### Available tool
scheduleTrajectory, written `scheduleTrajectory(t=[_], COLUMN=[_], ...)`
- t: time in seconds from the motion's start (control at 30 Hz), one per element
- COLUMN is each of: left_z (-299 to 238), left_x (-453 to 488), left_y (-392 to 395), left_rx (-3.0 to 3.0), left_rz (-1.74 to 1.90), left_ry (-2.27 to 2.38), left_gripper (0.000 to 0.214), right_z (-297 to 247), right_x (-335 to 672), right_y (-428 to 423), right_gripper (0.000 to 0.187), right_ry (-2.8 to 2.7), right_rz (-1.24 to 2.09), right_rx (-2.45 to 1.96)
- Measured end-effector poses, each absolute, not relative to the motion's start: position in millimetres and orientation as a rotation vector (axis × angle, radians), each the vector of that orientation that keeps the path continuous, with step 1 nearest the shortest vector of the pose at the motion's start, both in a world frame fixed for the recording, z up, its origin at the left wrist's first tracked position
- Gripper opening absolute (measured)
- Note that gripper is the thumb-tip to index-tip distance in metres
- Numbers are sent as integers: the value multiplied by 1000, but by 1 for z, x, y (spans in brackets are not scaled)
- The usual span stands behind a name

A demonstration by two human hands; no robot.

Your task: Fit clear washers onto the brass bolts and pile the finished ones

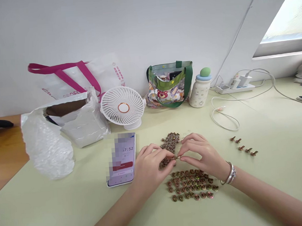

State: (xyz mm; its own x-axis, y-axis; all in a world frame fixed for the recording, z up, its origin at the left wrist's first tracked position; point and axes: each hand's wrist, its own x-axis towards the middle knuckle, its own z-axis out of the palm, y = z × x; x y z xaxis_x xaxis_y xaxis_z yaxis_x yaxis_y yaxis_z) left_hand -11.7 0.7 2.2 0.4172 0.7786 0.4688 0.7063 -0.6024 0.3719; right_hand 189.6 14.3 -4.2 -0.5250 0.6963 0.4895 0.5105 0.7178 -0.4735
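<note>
Between my two hands is a small brass-coloured screw (177,157), lying roughly level. The thumb and fingertips of my left hand (151,164) pinch its left end, while my right hand (201,153) pinches the right end. Whether a nut or washer sits on it is too small to tell. Just behind the fingers lies a pile of small bronze-coloured hardware pieces (170,141), partly covered by my left hand. Nearer to me, uneven rows of bronze screw-like pieces with round flanges (189,183) stand on the table. Several loose screws (245,148) lie to the right.
A phone (121,161) lies left of my left hand. Along the wall stand an open white package (82,128), a white fan (123,106), a green-trimmed bag (168,91) and a bottle (199,92). A power strip (234,89) and white cable (220,120) are at back right.
</note>
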Motion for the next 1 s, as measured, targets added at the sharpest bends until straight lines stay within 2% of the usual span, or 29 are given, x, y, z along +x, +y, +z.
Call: scheduleTrajectory(t=[0.5, 0.63, 1.0], left_z=[-3, -4, 1], left_x=[-22, -23, -23], left_y=[13, 14, 11], left_rx=[2737, 2762, 2743], left_rz=[862, 840, 914], left_ry=[1189, 1233, 1339], left_gripper=[9, 9, 12], right_z=[8, 12, 9], right_x=[165, 156, 147], right_y=[-3, -5, -8], right_gripper=[5, 7, 11], right_ry=[-2395, -2453, -2481], right_rz=[359, 430, 295], right_rx=[-823, -928, -1106])
